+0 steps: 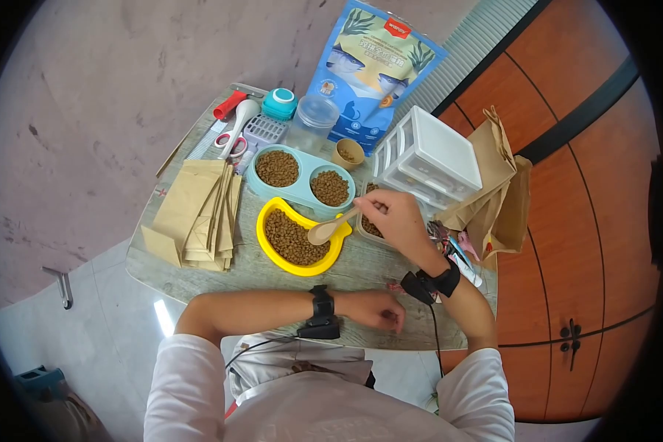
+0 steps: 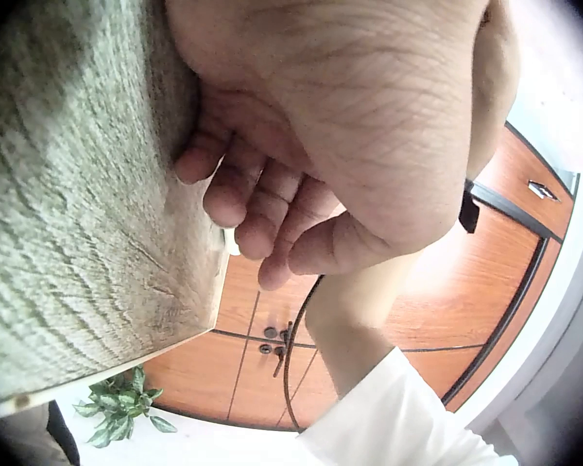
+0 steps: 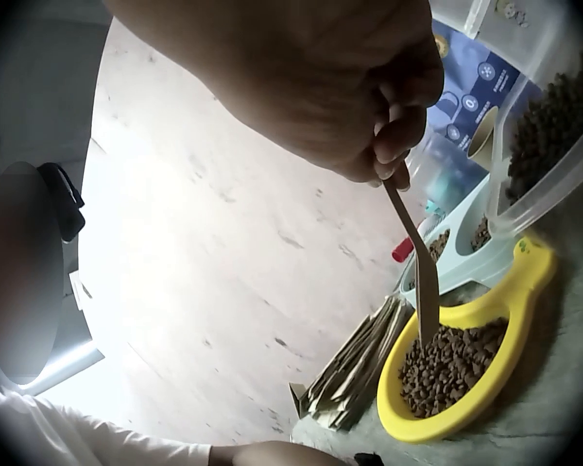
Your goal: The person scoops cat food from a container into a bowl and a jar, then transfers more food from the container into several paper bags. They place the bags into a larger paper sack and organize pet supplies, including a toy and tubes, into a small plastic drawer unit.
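Left hand (image 1: 376, 309) rests loosely curled, holding nothing, on the grey wood-grain table (image 1: 361, 269) edge — right hand (image 1: 398, 217) pinches a wooden spoon (image 1: 330, 227) over the yellow fish-shaped bowl (image 1: 299, 237), already full of brown kibble; little filling seems left.

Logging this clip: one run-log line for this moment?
right hand: holds wooden spoon over yellow bowl | left hand: rests on table edge, holds nothing

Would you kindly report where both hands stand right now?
Right hand grips wooden spoon over yellow bowl of kibble. Left hand idle at table edge. Nothing blocking.
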Available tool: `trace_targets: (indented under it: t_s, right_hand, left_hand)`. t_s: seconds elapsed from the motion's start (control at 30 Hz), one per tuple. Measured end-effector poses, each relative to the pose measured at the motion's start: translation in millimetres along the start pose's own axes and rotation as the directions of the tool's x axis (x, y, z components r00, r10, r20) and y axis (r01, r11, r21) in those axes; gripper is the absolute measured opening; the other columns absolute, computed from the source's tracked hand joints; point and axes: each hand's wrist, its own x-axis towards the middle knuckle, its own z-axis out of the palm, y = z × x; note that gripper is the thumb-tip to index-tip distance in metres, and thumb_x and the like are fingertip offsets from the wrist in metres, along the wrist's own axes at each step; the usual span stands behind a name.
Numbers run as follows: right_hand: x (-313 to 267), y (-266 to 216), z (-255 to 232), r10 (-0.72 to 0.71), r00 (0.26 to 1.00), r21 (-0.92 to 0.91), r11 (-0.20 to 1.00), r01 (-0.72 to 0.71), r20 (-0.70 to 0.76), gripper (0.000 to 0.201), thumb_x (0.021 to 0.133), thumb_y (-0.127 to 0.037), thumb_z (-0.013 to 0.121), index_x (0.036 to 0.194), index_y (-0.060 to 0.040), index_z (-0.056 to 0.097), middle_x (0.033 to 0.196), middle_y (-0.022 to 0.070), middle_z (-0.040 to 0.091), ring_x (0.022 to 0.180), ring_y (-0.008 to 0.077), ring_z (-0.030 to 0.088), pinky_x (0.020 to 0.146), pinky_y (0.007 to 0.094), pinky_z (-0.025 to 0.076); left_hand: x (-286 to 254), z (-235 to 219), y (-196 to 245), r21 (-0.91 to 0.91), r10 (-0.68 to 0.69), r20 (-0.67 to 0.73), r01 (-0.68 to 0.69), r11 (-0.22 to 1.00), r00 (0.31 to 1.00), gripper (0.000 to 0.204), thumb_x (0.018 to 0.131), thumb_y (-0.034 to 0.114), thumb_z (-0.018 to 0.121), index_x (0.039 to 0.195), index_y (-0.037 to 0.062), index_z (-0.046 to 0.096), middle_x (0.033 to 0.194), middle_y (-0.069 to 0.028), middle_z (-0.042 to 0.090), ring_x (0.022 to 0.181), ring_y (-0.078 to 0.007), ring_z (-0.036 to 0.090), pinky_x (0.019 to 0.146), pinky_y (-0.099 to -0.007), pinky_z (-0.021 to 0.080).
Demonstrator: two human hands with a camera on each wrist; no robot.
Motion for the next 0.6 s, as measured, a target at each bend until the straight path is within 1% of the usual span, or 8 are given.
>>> trace_targets:
  t_s: [0.07,0.1,0.17,0.27,0.33,0.4,0.43,0.6]
  right_hand:
    - [-2.9,7.1,-9.3,-0.054,0.997,-0.025,0.998,0.053,-0.053,0.022,0.086,-0.020,0.065,0.086,0.0016,0.068,0.057,0.0009,0.055,0.053,0.0049,0.044,0.049,0.0239,0.036]
    - [-5.4,15.5,-15.9,-0.053,0.997,-0.028,0.998,0.052,-0.060,0.022,0.086,-0.020,0.065,0.086,0.0016,0.068,0.057,0.0009,0.055,0.053,0.0049,0.044,0.049,0.0239,0.036]
    - [-12.5,41.9,-33.7,0.062,0.971,0.095,0.995,-0.041,-0.231,0.023,0.086,-0.022,0.066,0.084,0.0015,0.067,0.057,0.0059,0.054,0.052,0.0097,0.046,0.051,0.0270,0.039]
    - [-26.3,76.7,-66.4,0.183,0.914,0.038,0.983,-0.181,-0.362,0.023,0.085,-0.021,0.067,0.085,0.0027,0.067,0.057,0.0036,0.053,0.056,0.0054,0.044,0.052,0.0266,0.039]
    - [-38.8,97.5,-82.0,0.175,0.893,-0.037,0.977,-0.208,-0.415,0.023,0.085,-0.021,0.067,0.084,0.0020,0.067,0.058,0.0046,0.054,0.055,0.0069,0.046,0.052,0.0268,0.039]
    - [-46.5,104.0,-87.0,0.166,0.870,-0.108,0.964,-0.241,-0.465,0.022,0.085,-0.020,0.067,0.083,0.0013,0.068,0.059,0.0056,0.055,0.054,0.0084,0.047,0.052,0.0271,0.040]
    - [-50.5,104.0,-87.6,0.087,0.868,-0.184,0.962,-0.200,-0.490,0.021,0.084,-0.020,0.068,0.082,0.0008,0.067,0.060,0.0072,0.056,0.054,0.0124,0.050,0.052,0.0286,0.041]
    - [-55.0,97.4,-78.9,-0.173,0.887,-0.452,0.891,-0.044,-0.428,0.017,0.082,-0.017,0.067,0.079,-0.0010,0.066,0.065,0.0122,0.059,0.056,0.0257,0.057,0.053,0.0337,0.044]
  left_hand:
    - [0.4,-0.9,-0.2,-0.007,-0.012,0.015,0.012,1.000,1.000,0.014,0.084,0.010,0.056,0.093,0.0039,0.065,0.074,-0.0040,0.061,0.067,-0.0113,0.054,0.061,-0.0276,0.043]
    - [0.0,-0.6,0.8,-0.013,-0.018,0.003,0.018,1.000,1.000,0.013,0.084,0.009,0.056,0.092,0.0040,0.065,0.076,-0.0036,0.062,0.067,-0.0112,0.054,0.062,-0.0274,0.043]
    - [0.6,-0.1,0.0,-0.017,-0.018,-0.005,0.018,1.000,1.000,0.012,0.084,0.009,0.057,0.091,0.0041,0.066,0.078,-0.0031,0.063,0.068,-0.0111,0.054,0.062,-0.0272,0.043]
    - [1.9,3.0,-6.8,0.001,0.002,-0.040,-0.002,1.000,0.999,0.027,0.084,0.006,0.055,0.110,0.0061,0.061,0.080,-0.0025,0.061,0.069,-0.0108,0.054,0.063,-0.0260,0.043]
    - [2.1,5.5,-10.3,-0.127,-0.127,-0.283,0.094,0.987,0.951,0.050,0.084,0.003,0.051,0.133,0.0093,0.043,0.080,-0.0027,0.057,0.070,-0.0112,0.053,0.064,-0.0256,0.045]
    - [3.2,2.4,-13.9,-0.180,-0.185,-0.317,0.133,0.975,0.930,0.057,0.084,0.001,0.050,0.138,0.0102,0.034,0.079,-0.0031,0.055,0.070,-0.0112,0.053,0.063,-0.0253,0.045]
    - [3.6,1.7,-15.3,-0.236,-0.247,-0.350,0.171,0.957,0.903,0.064,0.084,0.000,0.048,0.143,0.0111,0.025,0.079,-0.0035,0.054,0.070,-0.0111,0.053,0.062,-0.0250,0.045]
    - [6.3,1.3,-13.3,-0.426,-0.339,-0.508,0.112,0.898,0.792,0.060,0.085,0.000,0.047,0.140,0.0076,0.024,0.078,-0.0039,0.053,0.065,-0.0110,0.052,0.057,-0.0250,0.044]
